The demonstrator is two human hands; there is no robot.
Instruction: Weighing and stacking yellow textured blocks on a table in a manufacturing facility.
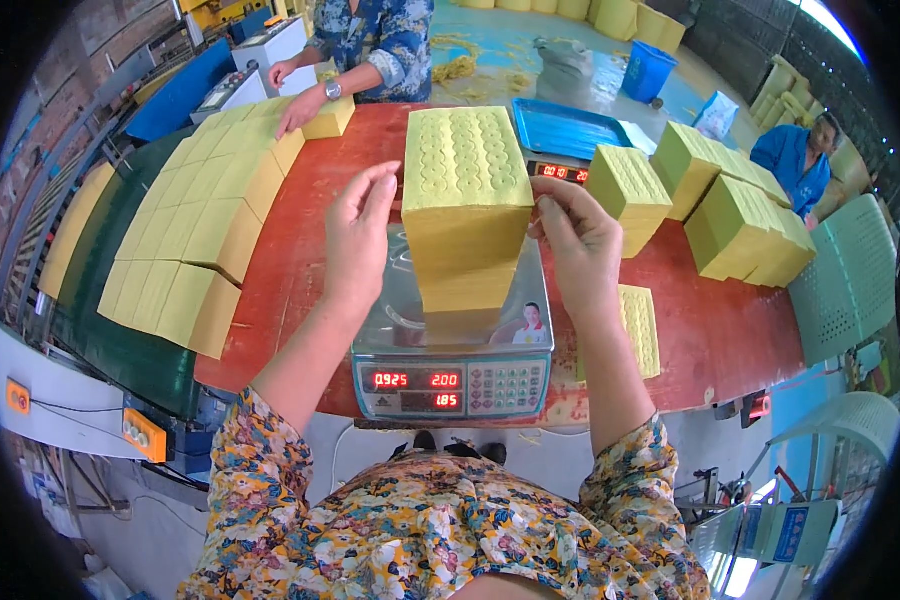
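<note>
A tall stack of yellow embossed paper (470,165) stands upright on the steel pan of a digital weighing scale (455,388) in front of me. Rows of round punched patterns cover its top sheet. My left hand (362,235) is beside the stack's left side, fingers apart and holding nothing, with a narrow gap to the paper. At the right side, my right hand (580,235) has its fingers bent toward the stack's upper edge, at or very near the paper; its grip is loose. The scale's red digits are lit.
Yellow paper blocks (170,240) stand in rows on the left, where a co-worker's hand (302,108) touches them. More paper stacks (740,225) are on the red table (300,260) to the right. Behind are a blue tray (570,128) and a second person (795,160). Loose paper (640,325) lies by my right forearm.
</note>
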